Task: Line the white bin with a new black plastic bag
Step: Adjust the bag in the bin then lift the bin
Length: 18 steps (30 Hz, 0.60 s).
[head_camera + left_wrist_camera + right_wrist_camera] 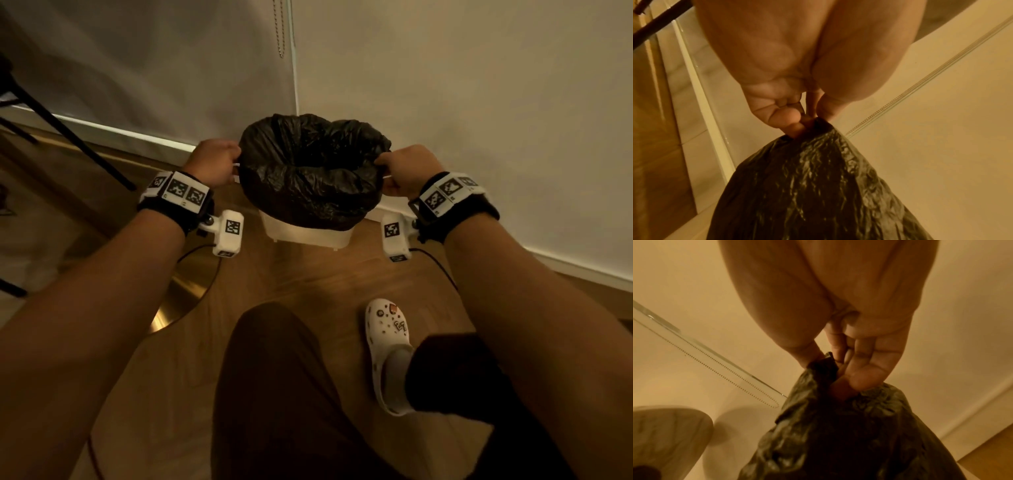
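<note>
Left hand (215, 161) at nine o'clock and right hand (406, 170) at three, I'm pinching the black bag (310, 171) mouth apart, folded over the white bin (306, 235) at twelve. Mostly lined, I'd say; cuff needs pulling lower.

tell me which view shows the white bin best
The head view: the white bin sits on the floor in the corner, its lower wall bare below the black bag. Both wrist views show only bag plastic and pinching fingers; no bin wall is clearly visible.
</note>
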Each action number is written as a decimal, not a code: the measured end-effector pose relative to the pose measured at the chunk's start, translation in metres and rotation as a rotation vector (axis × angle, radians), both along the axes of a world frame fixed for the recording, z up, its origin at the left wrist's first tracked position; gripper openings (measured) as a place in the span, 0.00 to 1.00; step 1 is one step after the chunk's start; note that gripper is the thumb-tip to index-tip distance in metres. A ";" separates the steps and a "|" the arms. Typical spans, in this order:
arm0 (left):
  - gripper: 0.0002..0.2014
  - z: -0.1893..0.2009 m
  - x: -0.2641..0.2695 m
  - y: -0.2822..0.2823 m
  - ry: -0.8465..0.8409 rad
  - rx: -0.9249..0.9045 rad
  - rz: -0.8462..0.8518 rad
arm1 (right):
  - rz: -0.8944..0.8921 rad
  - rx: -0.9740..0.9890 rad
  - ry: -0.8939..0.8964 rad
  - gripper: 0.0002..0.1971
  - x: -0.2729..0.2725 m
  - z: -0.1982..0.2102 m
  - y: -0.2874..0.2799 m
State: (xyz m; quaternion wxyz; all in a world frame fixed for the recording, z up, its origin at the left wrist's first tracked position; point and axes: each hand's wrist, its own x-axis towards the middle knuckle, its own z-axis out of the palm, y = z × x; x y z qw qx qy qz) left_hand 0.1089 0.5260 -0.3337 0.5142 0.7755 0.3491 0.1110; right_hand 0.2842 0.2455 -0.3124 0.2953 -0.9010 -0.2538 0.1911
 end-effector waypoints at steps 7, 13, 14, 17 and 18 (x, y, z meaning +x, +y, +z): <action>0.12 -0.028 -0.002 0.023 0.007 0.005 0.102 | -0.094 0.181 0.278 0.11 0.011 -0.046 0.034; 0.12 -0.035 -0.004 0.041 0.133 0.079 0.131 | -0.196 0.287 0.532 0.09 0.013 -0.063 0.068; 0.12 -0.039 -0.004 0.046 0.146 0.078 0.135 | -0.185 0.299 0.552 0.09 0.015 -0.064 0.073; 0.13 -0.061 -0.002 0.072 0.162 0.071 0.173 | -0.189 0.320 0.581 0.08 0.021 -0.071 0.091; 0.16 -0.069 -0.001 0.081 0.180 0.060 0.187 | -0.189 0.323 0.587 0.08 0.021 -0.074 0.097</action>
